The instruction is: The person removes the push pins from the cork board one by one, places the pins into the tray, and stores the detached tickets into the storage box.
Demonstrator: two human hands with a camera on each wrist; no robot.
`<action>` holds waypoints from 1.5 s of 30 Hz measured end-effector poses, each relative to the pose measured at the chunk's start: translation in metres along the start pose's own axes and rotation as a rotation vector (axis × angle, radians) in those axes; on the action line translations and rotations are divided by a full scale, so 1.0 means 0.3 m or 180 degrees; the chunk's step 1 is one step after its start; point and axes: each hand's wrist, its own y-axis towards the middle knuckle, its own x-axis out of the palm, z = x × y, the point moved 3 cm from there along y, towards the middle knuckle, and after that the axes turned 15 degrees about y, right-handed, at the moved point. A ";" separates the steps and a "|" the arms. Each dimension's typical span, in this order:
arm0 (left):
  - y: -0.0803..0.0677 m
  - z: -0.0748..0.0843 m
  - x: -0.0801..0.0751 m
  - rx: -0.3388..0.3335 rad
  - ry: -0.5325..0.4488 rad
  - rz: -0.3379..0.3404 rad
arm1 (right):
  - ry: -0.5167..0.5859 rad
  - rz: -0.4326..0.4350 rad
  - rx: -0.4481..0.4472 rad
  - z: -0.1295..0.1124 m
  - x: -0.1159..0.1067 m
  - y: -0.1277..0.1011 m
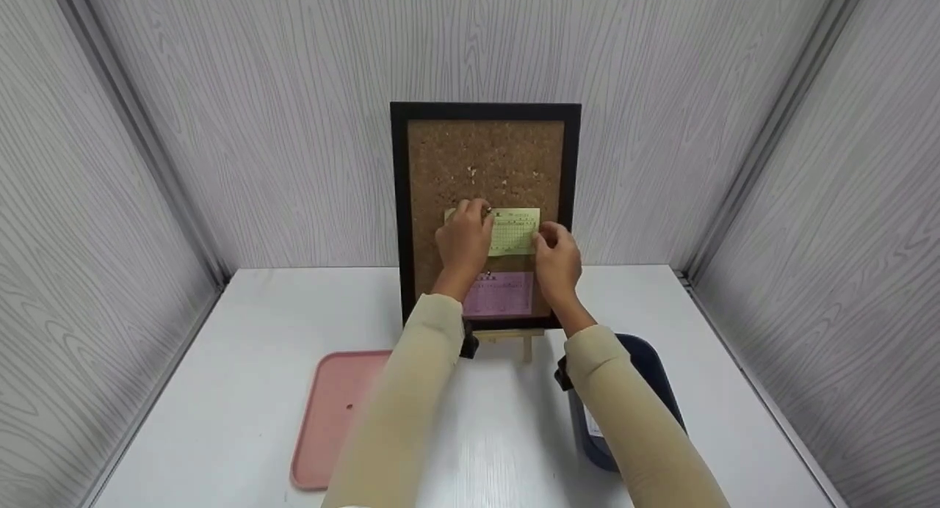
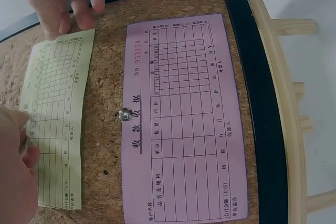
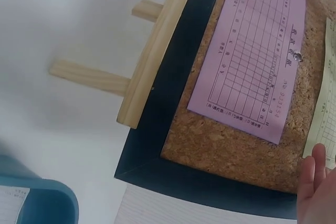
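A cork board (image 1: 485, 144) in a black frame stands upright on a wooden easel (image 3: 152, 56). Against its cork lies a yellow-green receipt slip (image 1: 515, 233), partly covered by my left hand (image 1: 464, 236). That hand's thumb and fingers pinch a small shiny push pin (image 1: 487, 210) at the slip's upper edge. My right hand (image 1: 558, 262) holds the slip's right edge between thumb and fingertip, the other fingers loosely bent. Below hangs a purple receipt slip (image 2: 184, 124), fixed by a clear-headed push pin (image 2: 125, 114) at its upper middle.
On the white table, a pink tray (image 1: 330, 420) lies left of the board, partly behind the left sleeve. To the right, under the right forearm, is a dark blue tray (image 1: 650, 357) with white paper (image 3: 11, 203) in it. Grey wood-grain walls surround the table.
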 end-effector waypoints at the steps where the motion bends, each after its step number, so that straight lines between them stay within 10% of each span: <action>1: 0.001 0.001 0.001 -0.0010 -0.0006 0.0000 | 0.0045 -0.0022 0.0041 0.000 0.003 0.001; 20: 0.010 -0.001 0.011 -0.0101 -0.0181 0.0014 | 0.0935 -0.0115 0.0070 0.016 0.012 -0.001; 45: 0.000 0.016 0.011 0.0078 -0.0207 0.0170 | 0.0478 -0.0414 -0.0411 0.010 0.011 -0.032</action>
